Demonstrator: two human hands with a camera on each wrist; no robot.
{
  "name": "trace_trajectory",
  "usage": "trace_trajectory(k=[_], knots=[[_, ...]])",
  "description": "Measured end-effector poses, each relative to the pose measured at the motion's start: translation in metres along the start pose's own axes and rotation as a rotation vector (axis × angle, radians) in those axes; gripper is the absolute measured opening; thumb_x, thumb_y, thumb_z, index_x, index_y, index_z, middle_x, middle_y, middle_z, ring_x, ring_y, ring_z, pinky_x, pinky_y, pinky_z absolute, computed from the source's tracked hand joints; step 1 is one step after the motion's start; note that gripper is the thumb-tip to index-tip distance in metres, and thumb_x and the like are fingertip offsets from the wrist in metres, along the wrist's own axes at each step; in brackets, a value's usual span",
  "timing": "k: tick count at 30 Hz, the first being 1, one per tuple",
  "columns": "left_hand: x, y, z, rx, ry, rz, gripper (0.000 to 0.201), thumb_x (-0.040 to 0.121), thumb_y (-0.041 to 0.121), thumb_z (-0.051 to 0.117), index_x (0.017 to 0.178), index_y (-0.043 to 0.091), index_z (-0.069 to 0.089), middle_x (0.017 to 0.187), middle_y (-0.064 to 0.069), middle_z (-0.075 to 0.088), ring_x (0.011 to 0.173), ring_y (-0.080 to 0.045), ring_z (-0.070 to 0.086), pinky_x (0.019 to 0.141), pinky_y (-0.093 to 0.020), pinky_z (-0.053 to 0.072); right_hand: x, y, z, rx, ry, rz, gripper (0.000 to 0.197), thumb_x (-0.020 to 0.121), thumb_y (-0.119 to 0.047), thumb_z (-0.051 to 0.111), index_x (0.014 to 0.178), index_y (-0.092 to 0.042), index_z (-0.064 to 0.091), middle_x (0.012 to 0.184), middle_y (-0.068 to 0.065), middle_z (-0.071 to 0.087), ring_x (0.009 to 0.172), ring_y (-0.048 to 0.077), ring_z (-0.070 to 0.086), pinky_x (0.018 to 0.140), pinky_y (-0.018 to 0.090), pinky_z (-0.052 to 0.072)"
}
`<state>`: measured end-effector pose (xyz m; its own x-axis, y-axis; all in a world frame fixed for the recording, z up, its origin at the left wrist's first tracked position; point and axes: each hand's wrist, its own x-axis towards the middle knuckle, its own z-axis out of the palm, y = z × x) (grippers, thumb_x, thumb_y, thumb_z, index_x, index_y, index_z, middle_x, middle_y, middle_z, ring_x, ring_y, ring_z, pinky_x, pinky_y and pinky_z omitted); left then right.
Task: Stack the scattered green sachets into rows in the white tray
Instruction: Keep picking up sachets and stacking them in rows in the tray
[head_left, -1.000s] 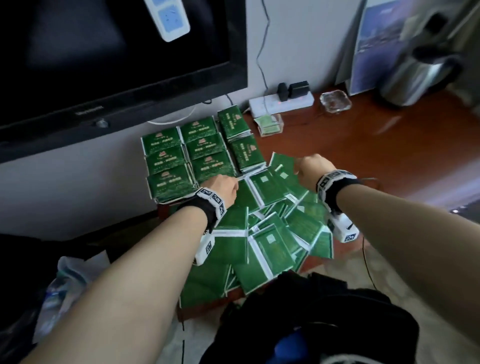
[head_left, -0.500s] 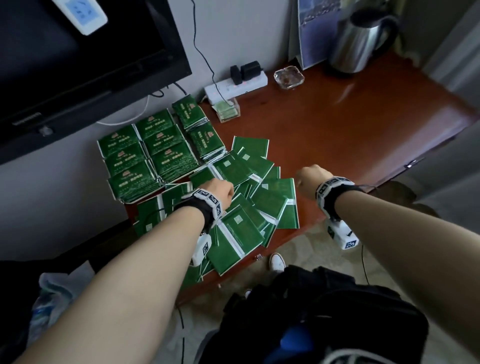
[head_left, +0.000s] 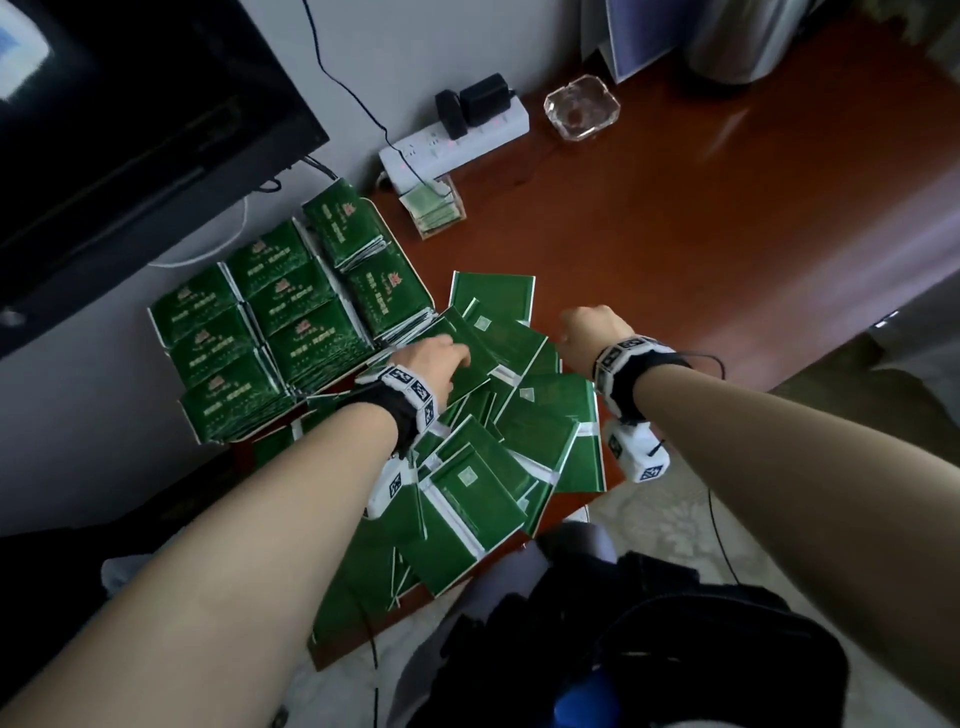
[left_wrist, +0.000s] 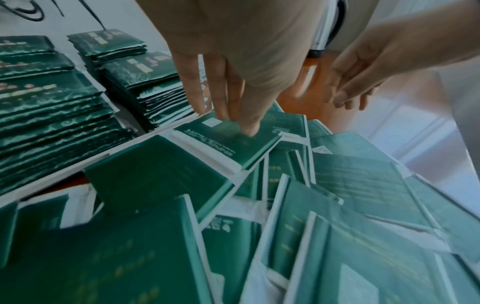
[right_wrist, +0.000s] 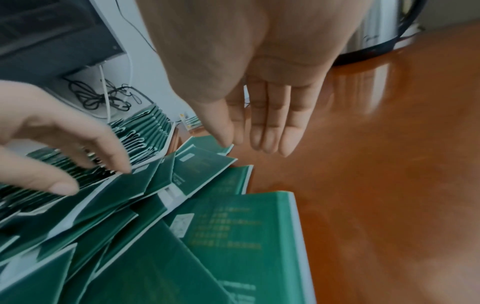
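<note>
The white tray (head_left: 249, 435) stands at the back left against the wall, filled with rows of stacked green sachets (head_left: 291, 332). In front of it and to its right lies a loose pile of scattered green sachets (head_left: 498, 441), reaching to the table's front edge. My left hand (head_left: 447, 356) has its fingers straight, and the fingertips (left_wrist: 249, 131) touch the top sachet (left_wrist: 233, 144) just beside the tray rim (left_wrist: 78, 167). My right hand (head_left: 587, 327) hovers over bare table at the pile's right side. Its fingers (right_wrist: 270, 135) are straight and hold nothing, with the thumb near a sachet corner (right_wrist: 223, 148).
A TV (head_left: 130, 130) hangs over the tray. Behind the pile are a white power strip (head_left: 452, 140), a small clear box of packets (head_left: 434, 210), a glass ashtray (head_left: 582, 109) and a kettle (head_left: 737, 41). Brown table (head_left: 727, 234) extends right. A black bag (head_left: 649, 649) lies below.
The head view has swung down and closer. My left hand has moved forward onto the sachet beside the tray. My right hand stays at the pile's right side.
</note>
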<state>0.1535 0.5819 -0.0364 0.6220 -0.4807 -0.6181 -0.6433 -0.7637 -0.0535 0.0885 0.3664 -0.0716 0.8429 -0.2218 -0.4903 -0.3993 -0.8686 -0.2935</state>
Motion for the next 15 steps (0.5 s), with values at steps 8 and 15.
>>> trace_trajectory(k=[8,15], knots=[[0.055,-0.015,-0.018,0.315,-0.104,0.28,0.077,0.077,0.023,0.082,0.141,0.016,0.04,0.135,-0.005,0.044,0.124,-0.026,0.046,0.103,-0.042,0.042,0.035,-0.038,0.017,0.061,-0.087,0.025,0.065,0.085,-0.041,0.073,0.133,-0.008,0.044,0.126,0.011,0.047,0.115,0.03,0.051,0.093,0.042,0.052],[0.076,-0.012,-0.017,0.417,-0.116,0.369,0.09,0.071,0.031,0.086,0.143,0.013,0.035,0.138,-0.005,0.041,0.126,-0.027,0.042,0.096,-0.041,0.045,0.049,-0.058,0.024,-0.092,-0.11,0.089,0.072,0.081,-0.04,0.078,0.13,-0.007,0.037,0.124,0.013,0.054,0.118,0.032,0.051,0.096,0.048,0.044]])
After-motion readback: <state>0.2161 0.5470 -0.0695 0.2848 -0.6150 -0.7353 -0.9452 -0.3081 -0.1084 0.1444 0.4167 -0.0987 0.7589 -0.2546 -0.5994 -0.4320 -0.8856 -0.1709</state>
